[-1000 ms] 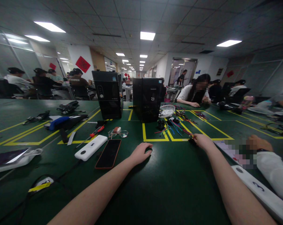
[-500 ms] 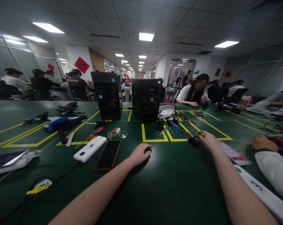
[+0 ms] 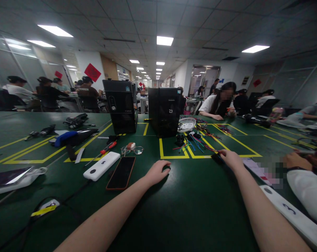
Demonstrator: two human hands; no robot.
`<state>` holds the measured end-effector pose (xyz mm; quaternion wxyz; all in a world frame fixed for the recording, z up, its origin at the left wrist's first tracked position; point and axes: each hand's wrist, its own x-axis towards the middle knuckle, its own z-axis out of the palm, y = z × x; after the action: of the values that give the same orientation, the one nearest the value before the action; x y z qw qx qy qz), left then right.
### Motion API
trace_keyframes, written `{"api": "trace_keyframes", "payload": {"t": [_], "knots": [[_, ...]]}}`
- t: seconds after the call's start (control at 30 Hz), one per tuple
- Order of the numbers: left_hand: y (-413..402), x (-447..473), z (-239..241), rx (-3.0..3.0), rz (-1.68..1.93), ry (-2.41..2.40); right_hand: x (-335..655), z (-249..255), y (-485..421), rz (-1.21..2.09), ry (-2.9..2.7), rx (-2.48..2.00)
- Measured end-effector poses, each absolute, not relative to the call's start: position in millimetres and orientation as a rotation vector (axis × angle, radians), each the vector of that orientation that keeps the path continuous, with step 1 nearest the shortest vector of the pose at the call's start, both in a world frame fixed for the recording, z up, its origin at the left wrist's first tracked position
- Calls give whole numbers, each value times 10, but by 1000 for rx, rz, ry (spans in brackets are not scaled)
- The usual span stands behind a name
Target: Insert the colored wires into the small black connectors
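My left hand [image 3: 156, 172] rests on the green table [image 3: 190, 206] with its fingers curled over a small dark object I cannot make out. My right hand [image 3: 230, 158] reaches forward to the right, its fingers pinched on a small black part [image 3: 216, 158] with coloured wires [image 3: 200, 146] running from it. The wires trail back toward a tangle of cables near two black computer cases [image 3: 166, 111].
A phone [image 3: 121, 172], a white power bank [image 3: 102, 165], glasses [image 3: 132, 149] and a red screwdriver [image 3: 108, 147] lie left of my left hand. A white basket [image 3: 187, 124] sits behind the wires. Another person's sleeve and hand [image 3: 300, 164] are at the right, beside a white numbered bar [image 3: 292, 213].
My right hand shifted a little forward and back again near the black part. The person's hand at the right moved farther right. My left hand stayed put.
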<state>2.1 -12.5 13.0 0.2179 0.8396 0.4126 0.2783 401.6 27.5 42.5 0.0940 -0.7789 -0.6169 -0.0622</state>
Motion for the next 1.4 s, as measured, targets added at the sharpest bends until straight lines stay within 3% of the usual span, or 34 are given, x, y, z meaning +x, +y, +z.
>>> {"api": "trace_keyframes", "payload": {"t": [0.53,0.87,1.07,1.4], "knots": [[-128,21,130,2334,805,1138,4028,348,298,-220,-1815,-2332],[-98,19,87,2359,806,1127,4154,353,391,-10,-1931,-2238],[-109,20,102,2351,791,1128,4199,495,307,-174,-1685,-2265],[-123,20,126,2334,774,1137,4038,699,211,13,-1965,-2296]]}}
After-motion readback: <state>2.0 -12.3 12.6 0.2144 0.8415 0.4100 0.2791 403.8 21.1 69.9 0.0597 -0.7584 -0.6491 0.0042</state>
